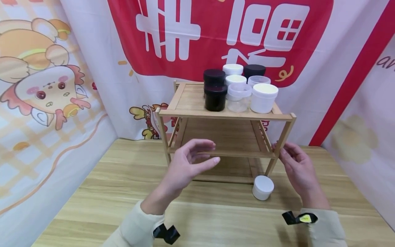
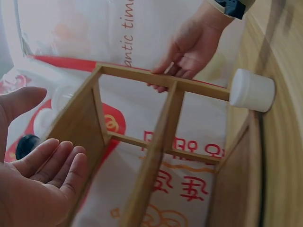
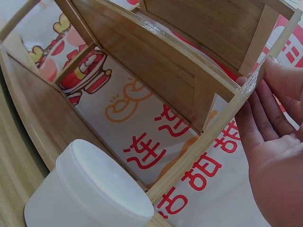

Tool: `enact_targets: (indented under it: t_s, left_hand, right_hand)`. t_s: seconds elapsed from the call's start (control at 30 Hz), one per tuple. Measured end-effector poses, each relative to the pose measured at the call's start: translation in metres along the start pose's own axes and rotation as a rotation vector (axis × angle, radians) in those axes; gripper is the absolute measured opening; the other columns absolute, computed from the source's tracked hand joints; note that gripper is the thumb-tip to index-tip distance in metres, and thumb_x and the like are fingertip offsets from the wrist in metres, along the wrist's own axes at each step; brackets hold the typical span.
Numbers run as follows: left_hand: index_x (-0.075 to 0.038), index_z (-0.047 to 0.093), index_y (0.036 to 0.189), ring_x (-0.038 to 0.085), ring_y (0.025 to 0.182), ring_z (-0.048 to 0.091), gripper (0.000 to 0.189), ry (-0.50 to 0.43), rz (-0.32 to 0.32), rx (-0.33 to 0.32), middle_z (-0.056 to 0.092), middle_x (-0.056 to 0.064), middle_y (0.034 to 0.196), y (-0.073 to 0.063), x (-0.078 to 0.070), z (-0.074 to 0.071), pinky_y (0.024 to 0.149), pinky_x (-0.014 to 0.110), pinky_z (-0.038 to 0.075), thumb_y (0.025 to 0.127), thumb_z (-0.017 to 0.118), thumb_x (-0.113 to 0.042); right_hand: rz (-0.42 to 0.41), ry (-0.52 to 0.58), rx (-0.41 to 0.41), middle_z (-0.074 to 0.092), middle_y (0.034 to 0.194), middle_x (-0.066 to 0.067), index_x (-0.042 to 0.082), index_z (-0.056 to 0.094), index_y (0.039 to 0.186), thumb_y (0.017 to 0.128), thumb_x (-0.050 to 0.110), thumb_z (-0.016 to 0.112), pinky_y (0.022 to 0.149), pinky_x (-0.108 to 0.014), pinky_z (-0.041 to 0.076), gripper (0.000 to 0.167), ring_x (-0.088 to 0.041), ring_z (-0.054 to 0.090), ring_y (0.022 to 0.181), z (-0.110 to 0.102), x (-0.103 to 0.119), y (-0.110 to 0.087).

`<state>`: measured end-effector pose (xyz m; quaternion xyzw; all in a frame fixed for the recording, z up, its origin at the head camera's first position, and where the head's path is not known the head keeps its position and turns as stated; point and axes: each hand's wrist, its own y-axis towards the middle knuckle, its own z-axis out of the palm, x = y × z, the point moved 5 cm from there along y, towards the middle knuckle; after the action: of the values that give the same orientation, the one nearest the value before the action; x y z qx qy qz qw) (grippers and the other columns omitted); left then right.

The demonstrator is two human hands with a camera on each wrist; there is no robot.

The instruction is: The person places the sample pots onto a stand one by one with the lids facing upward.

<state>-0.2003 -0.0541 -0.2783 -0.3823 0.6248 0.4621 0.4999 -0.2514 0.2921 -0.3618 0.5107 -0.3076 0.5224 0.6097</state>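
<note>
A three-tier wooden shelf rack (image 1: 197, 113) stands on the table. My right hand (image 1: 298, 169) is at its right front post, and in the right wrist view the thumb and fingers (image 3: 253, 116) pinch that post at the middle tier. In front of the middle tier my left hand (image 1: 185, 168) hovers with loosely bent fingers and nothing held. A white lidded jar (image 1: 263, 188) sits upright on the table by the rack's right front foot. Across the right part of the top tier stand black jars (image 1: 215, 98), white jars (image 1: 264, 98) and clear jars (image 1: 238, 99), several in all.
The wood-grain table (image 1: 108, 202) spreads out on both sides and in front of the rack. A printed red and white cloth (image 1: 197, 68) hangs close behind it. Printed cloth walls (image 1: 46, 144) enclose the left and right sides.
</note>
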Motion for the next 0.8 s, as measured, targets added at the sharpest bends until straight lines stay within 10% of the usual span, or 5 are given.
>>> enact_targets:
  t_s: [0.8]
  left_hand:
    - [-0.01,0.065,0.138,0.029,0.126,0.066,0.047,0.01,-0.111,-0.065,0.069,0.007,0.141,-0.021,0.08,0.016,0.112,0.048,0.053,0.095,0.082,-0.02]
  right_hand:
    - [-0.053,0.042,0.023,0.068,0.132,-0.003,0.006,0.062,0.144,0.111,0.001,0.051,0.107,-0.019,0.054,0.035,-0.012,0.066,0.122,0.002,0.0,0.0]
